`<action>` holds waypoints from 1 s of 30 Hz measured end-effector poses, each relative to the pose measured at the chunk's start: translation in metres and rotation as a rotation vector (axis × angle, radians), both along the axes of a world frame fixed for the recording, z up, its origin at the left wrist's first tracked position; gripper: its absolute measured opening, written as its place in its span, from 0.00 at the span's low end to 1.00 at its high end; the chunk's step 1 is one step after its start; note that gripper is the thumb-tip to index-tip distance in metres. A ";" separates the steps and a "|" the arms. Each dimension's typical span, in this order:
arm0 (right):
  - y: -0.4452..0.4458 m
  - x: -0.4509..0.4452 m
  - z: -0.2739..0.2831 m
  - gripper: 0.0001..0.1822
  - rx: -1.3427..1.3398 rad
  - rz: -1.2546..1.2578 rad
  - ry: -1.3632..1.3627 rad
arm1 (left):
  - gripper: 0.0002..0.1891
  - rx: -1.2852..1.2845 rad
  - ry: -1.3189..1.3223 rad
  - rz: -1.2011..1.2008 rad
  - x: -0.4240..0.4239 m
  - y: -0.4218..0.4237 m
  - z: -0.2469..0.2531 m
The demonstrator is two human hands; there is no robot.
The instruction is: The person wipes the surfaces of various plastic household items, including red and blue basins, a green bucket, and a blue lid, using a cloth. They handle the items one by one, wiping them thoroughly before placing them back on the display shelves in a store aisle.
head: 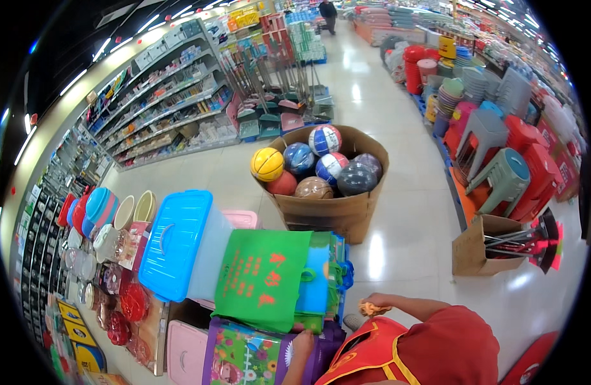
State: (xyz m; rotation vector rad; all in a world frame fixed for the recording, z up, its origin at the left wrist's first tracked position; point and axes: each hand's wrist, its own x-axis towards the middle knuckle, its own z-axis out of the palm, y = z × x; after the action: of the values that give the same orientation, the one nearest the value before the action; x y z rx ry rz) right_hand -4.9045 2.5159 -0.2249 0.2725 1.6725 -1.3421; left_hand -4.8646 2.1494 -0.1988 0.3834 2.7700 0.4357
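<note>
My left hand [303,342] is at the upper edge of a purple shopping bag [247,353] with a flower and cartoon print, its fingers curled against it. Just above that lies a green shopping bag [261,276] with red writing, over a stack of blue and green bags [319,274]. My right hand [379,301], to the right of the stack, is closed around a crumpled orange cloth [367,308]. Left of the green bag stands a clear plastic storage box with a blue lid [177,243]. A red apron with yellow trim [372,341] covers my front.
A cardboard bin [324,211] of balls stands ahead. Plastic stools [502,178] and a carton of long-handled goods [487,245] are at right. Basins [102,206] and a pink-lidded box [184,353] lie left. Brooms and dustpans [271,115] stand beyond; a person [328,17] is far off.
</note>
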 end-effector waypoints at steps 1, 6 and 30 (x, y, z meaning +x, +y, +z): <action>0.007 0.019 0.022 0.25 0.050 -0.041 -0.109 | 0.08 0.073 0.033 0.006 0.014 0.001 0.012; 0.068 0.131 -0.004 0.25 0.034 -0.206 -0.264 | 0.11 0.129 0.021 -0.070 0.077 0.016 0.045; 0.296 0.273 -0.042 0.23 0.142 -0.712 0.057 | 0.15 -0.152 -0.274 -0.150 0.129 0.113 -0.025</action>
State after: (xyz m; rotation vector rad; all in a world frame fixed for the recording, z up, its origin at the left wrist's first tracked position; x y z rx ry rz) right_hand -4.6314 2.8115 -0.2671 0.9917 1.7964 -1.7445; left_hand -4.7354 2.2626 -0.2243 0.4533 2.4685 0.2203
